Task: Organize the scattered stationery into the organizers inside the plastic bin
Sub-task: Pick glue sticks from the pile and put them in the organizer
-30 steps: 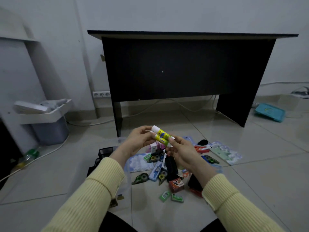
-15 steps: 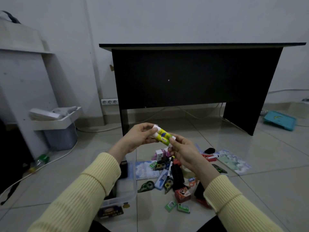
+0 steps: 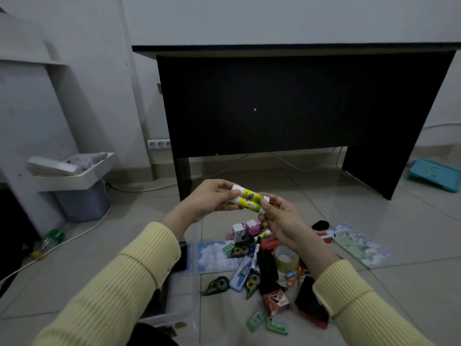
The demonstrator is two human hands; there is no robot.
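Head view
Left hand (image 3: 212, 199): fingers curled round the left end of two glue sticks (image 3: 248, 198), which lie side by side in the air.
Right hand (image 3: 280, 219): fingertips pinch the sticks' right end.
Stationery pile (image 3: 267, 268): scattered on the floor (image 3: 399, 290) below both hands.
Plastic bin (image 3: 172, 315): clear, on the floor, partly under the left sleeve (image 3: 124, 283), just beside the pile.

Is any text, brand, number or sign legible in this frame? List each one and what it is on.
No text here can be read.
Print on the glue sticks: blurred, unreadable.
Print on the orange box: blurred, unreadable.
Labels on the green boxes: too small to read.
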